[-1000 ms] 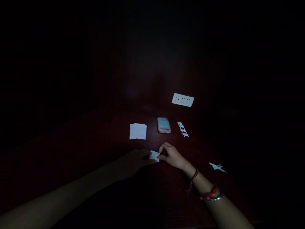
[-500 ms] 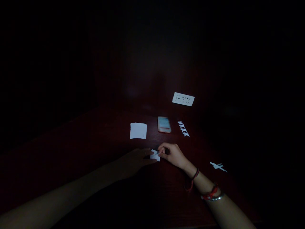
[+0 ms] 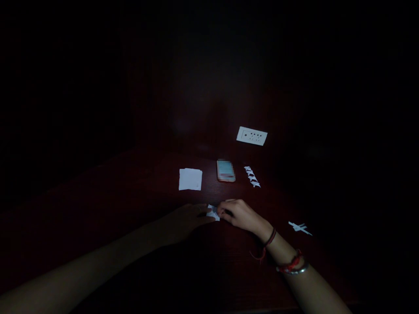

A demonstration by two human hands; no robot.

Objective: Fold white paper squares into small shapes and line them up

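White creased paper (image 3: 213, 214) lies below frame centre, left hand (image 3: 189, 221) spread on it, right hand (image 3: 241, 214) curled there, grip unclear.

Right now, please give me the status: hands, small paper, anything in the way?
Left hand on small paper, left side. Right hand at its right edge. Phone lies beyond, apart.

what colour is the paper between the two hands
The paper is white, bluish in the dim light; the head view shows it.
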